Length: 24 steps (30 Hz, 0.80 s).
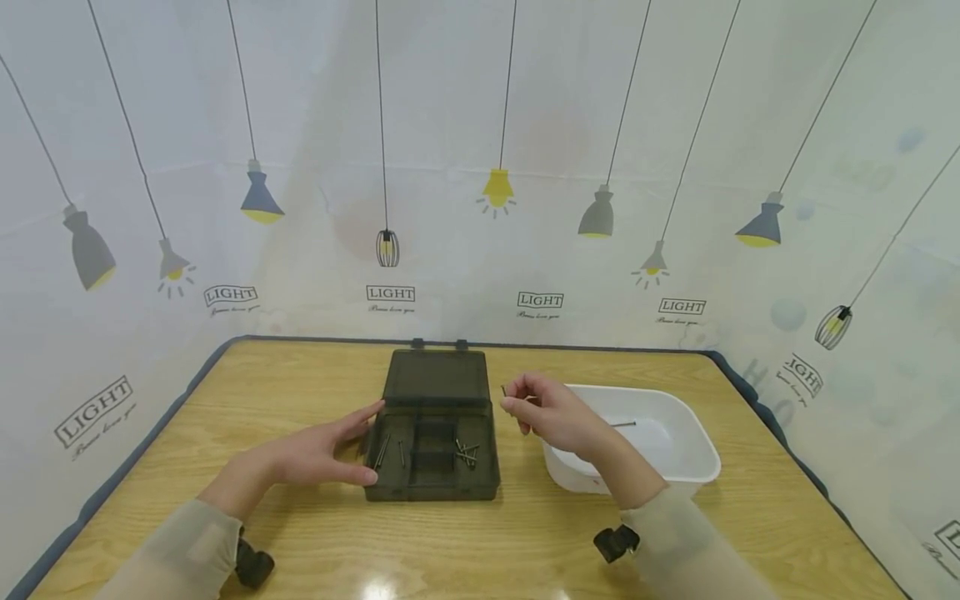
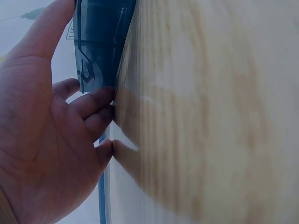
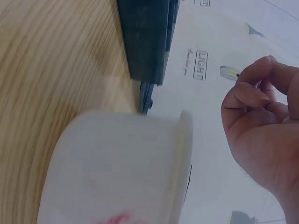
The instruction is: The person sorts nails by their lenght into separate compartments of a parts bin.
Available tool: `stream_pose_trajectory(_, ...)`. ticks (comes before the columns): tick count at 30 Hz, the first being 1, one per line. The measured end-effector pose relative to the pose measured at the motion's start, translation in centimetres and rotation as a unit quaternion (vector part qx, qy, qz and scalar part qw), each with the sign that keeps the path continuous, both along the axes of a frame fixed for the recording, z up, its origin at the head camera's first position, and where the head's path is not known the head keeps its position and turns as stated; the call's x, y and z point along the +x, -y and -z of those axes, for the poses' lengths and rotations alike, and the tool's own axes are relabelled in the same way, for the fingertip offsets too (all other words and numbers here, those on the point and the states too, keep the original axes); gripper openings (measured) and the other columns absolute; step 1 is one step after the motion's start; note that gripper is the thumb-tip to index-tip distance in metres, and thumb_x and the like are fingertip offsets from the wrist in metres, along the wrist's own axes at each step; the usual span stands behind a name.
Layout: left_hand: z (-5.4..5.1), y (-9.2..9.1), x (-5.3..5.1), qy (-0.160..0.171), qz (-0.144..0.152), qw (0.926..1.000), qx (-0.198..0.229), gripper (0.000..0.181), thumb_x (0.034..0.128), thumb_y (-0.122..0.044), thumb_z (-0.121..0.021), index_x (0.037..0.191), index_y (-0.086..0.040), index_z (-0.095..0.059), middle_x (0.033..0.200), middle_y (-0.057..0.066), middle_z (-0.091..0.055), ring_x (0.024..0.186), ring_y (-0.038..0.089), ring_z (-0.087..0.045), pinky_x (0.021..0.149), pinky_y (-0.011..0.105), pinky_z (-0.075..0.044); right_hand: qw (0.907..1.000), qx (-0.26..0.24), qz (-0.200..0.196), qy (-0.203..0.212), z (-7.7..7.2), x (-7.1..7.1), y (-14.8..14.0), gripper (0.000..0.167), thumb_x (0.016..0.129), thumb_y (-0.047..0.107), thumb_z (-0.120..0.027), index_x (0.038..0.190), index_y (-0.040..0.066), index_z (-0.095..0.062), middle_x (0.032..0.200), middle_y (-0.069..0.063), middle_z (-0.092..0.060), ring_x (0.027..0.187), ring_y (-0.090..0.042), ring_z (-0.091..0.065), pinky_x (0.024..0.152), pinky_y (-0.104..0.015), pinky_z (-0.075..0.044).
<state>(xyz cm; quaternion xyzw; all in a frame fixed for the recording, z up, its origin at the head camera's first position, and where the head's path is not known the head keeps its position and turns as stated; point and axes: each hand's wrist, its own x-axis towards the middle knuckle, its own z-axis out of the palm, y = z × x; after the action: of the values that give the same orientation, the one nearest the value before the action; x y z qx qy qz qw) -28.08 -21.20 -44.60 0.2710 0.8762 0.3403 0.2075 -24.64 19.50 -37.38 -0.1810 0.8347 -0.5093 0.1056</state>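
A small screw is pinched upright between the thumb and fingers of the right hand, in the gap between a dark box and a white tub. The box is see-through and divided inside, with its lid swung back, away from the person. In its left section lie a few screws, apart from one another; in the right section more screws lie crossed in a loose heap. Between these sections runs a column split by a crosspiece. The left hand is at the box's left side, fingers loosely spread, thumb by the front corner and a fingertip near the hinge side. To the right, partly behind the right forearm, the tub has one screw visible inside. Both containers stand on a wooden table, before a sheet printed with lamps.
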Motion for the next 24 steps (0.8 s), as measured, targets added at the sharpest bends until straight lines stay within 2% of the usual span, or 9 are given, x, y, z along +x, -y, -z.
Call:
stream_pose_trajectory(10, 0.3, 0.0, -0.1, 0.006, -0.003, 1.0, -0.002, 0.114, 0.0968, -0.058, -0.08, 0.179, -0.03, -0.007, 0.181, 0.02, -0.028, 0.168, 0.045, -0.027, 0.132, 0.073, -0.02, 0.9997, -0.007, -0.012, -0.019, 0.2, -0.4, 3.5, 0.015, 0.113, 0.023, -0.064, 0.115, 0.008, -0.061, 0.1, -0.005, -0.058, 0.077, -0.021, -0.059, 0.068, -0.029, -0.049)
stream_pose_trajectory(17, 0.2, 0.0, 0.0, -0.005, 0.009, 0.9999, -0.008, 0.113, 0.0986, -0.059, -0.078, 0.179, -0.029, -0.005, 0.18, 0.024, -0.026, 0.166, 0.049, -0.027, 0.129, 0.076, -0.023, 0.9994, 0.012, -0.013, -0.031, 0.6, -0.5, 5.3, 0.01, 0.111, 0.022, -0.068, 0.114, 0.012, -0.064, 0.095, -0.002, -0.06, 0.072, -0.018, -0.055, 0.067, -0.031, -0.051)
stream_pose_trajectory(21, 0.0, 0.0, 0.2, 0.01, -0.005, 0.9999, -0.004, 0.114, 0.0966, -0.059, -0.08, 0.179, -0.03, -0.007, 0.181, 0.022, -0.027, 0.168, 0.046, -0.026, 0.131, 0.074, -0.02, 0.9995, 0.014, -0.012, -0.026, 0.8, -0.7, 6.5, 0.012, 0.11, 0.024, -0.07, 0.114, 0.013, -0.066, 0.092, -0.002, -0.062, 0.068, -0.022, -0.057, 0.064, -0.029, -0.05)
stream_pose_trajectory(24, 0.0, 0.0, 0.2, 0.013, -0.013, 0.9998, -0.002, 0.114, 0.0959, -0.059, -0.081, 0.179, -0.031, -0.009, 0.181, 0.02, -0.028, 0.168, 0.043, -0.026, 0.132, 0.072, -0.02, 0.9999, 0.003, -0.007, -0.012, 1.1, -1.0, 7.3, 0.013, 0.109, 0.024, -0.071, 0.114, 0.012, -0.067, 0.093, -0.002, -0.063, 0.069, -0.022, -0.058, 0.067, -0.033, -0.052)
